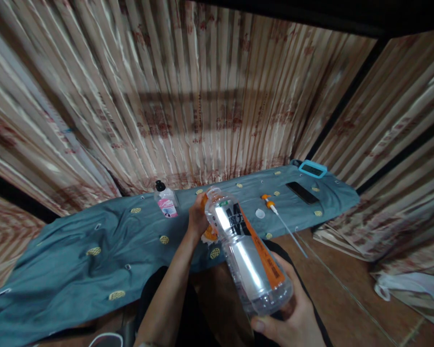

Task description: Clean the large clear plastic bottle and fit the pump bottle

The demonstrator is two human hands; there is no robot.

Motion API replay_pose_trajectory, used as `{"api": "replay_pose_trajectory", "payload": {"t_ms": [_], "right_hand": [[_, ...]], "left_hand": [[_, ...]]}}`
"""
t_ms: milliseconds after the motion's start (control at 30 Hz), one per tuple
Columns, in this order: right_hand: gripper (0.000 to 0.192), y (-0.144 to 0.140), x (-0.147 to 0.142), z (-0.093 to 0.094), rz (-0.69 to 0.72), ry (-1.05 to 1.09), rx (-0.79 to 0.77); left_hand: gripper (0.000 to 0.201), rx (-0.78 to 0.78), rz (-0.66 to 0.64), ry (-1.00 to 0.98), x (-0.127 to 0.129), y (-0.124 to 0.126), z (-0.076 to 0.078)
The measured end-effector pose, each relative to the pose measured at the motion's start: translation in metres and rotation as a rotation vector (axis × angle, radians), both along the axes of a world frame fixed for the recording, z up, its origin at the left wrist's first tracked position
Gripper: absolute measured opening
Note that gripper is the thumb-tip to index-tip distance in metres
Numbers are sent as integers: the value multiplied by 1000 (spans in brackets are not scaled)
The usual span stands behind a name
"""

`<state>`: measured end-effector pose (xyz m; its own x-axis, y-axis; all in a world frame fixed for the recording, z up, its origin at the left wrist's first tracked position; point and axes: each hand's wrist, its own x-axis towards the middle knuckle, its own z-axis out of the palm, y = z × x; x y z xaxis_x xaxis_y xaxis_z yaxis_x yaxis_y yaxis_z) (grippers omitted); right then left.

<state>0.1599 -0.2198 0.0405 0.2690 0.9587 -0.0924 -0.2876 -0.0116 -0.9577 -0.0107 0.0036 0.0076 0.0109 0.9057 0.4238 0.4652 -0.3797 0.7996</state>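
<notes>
A large clear plastic drink bottle [240, 246] with a silver, black and orange label lies tilted in front of me, its uncapped-looking neck pointing away and to the left. My right hand [289, 313] grips it round the base. Beside the neck, my left hand [198, 217] is closed on an orange object [210, 233], mostly hidden behind the bottle; its kind cannot be made out. A pump dispenser top [269, 203] with an orange head and long pale tube rests to the right, near a small clear disc [260, 213].
A teal patterned cloth [75, 241] covers the long surface. On it stand a clear bottle [166, 200] with black cap and pink label, a dark phone [302, 193] and a blue-framed device [313, 168]. Pleated curtains [202, 96] hang behind; tiled floor [332, 289] shows at right.
</notes>
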Motion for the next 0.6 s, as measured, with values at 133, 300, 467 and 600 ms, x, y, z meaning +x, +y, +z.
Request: {"api": "replay_pose_trajectory", "payload": {"t_ms": [133, 300, 467, 600], "right_hand": [[102, 0, 0, 0, -5, -4, -13], [101, -1, 0, -1, -3, -9, 2], [102, -1, 1, -3, 1, -36, 6], [102, -1, 1, -4, 12, -31, 6]], "left_hand": [[30, 10, 6, -2, 0, 0, -1], [32, -5, 12, 10, 0, 1, -1], [32, -5, -6, 2, -1, 1, 0], [30, 1, -20, 7, -2, 0, -1]]}}
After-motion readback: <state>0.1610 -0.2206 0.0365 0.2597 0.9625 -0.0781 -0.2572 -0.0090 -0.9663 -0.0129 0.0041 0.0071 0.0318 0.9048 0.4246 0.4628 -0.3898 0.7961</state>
